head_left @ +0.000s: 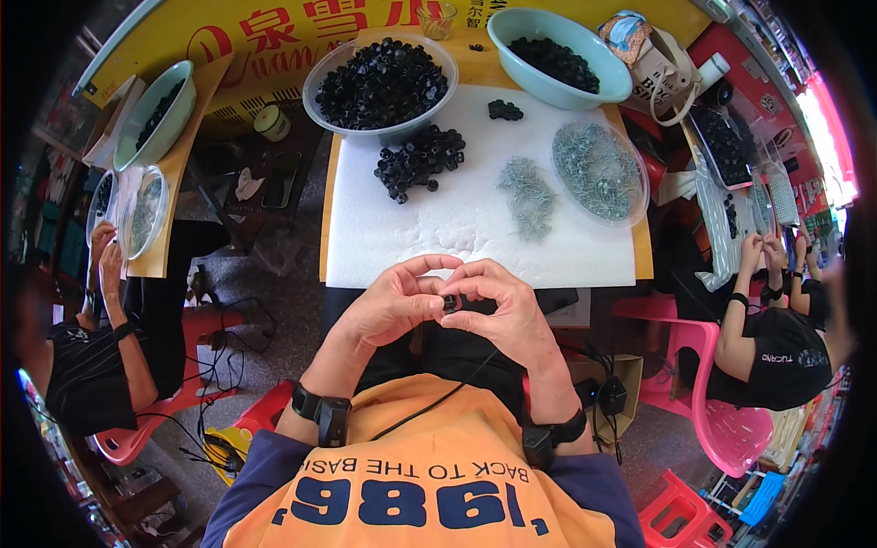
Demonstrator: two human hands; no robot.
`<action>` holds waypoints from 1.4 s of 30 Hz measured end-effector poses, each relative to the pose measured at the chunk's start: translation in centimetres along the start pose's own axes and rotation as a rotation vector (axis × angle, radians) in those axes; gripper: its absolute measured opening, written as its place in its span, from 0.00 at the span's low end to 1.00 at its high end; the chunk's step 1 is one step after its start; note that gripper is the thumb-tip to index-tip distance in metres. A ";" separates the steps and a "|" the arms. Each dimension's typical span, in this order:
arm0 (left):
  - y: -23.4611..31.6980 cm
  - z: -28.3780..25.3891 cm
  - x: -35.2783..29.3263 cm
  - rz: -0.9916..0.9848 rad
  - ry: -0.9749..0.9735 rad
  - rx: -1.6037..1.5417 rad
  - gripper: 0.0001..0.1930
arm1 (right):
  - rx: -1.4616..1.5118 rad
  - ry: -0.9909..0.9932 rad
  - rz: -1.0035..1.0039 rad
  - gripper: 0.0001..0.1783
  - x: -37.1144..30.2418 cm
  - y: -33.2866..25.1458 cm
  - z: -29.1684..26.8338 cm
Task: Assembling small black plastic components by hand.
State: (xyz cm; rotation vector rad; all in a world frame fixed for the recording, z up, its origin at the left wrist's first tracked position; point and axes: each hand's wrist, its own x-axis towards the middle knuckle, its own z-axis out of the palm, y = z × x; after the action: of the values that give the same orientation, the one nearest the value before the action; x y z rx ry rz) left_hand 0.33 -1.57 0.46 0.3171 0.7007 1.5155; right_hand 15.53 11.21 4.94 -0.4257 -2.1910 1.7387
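Note:
Just in front of the white foam sheet's near edge, my hands meet over one small black plastic piece (449,303). My left hand (395,297) pinches it from the left with thumb and fingertips. Closed on its other side is my right hand (505,309), thumb and forefinger curled round it. Fingers hide most of the piece. Beyond them, a loose pile of similar black pieces (416,164) lies on the foam sheet (448,233). To its right is a heap of thin silvery screws or nails (527,199), and a small cluster of black pieces (505,110) sits farther back.
A clear round tub (313,113) and a pale green basin (512,75) hold black pieces at the back. A shallow clear tray (642,196) holds silvery pieces. People (114,338) on both sides work at similar tables. Red stools (676,511) and cables flank me.

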 end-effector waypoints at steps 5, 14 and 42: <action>0.0 0.0 -0.1 -0.031 -0.001 -0.011 0.32 | 0.062 -0.037 0.032 0.17 0.0 0.4 0.0; -0.3 0.1 -0.6 -0.054 -0.038 -0.069 0.36 | -0.083 -0.063 -0.126 0.17 -0.2 0.5 0.1; -1.4 -0.2 0.9 -0.084 -0.040 -0.141 0.41 | -0.343 0.094 -0.343 0.15 0.1 0.8 0.4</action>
State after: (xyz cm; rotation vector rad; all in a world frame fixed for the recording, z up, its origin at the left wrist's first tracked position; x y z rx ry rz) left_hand 1.21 -0.88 -0.70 0.2080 0.5656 1.4663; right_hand 15.32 11.07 4.11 -0.1865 -2.3322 1.1501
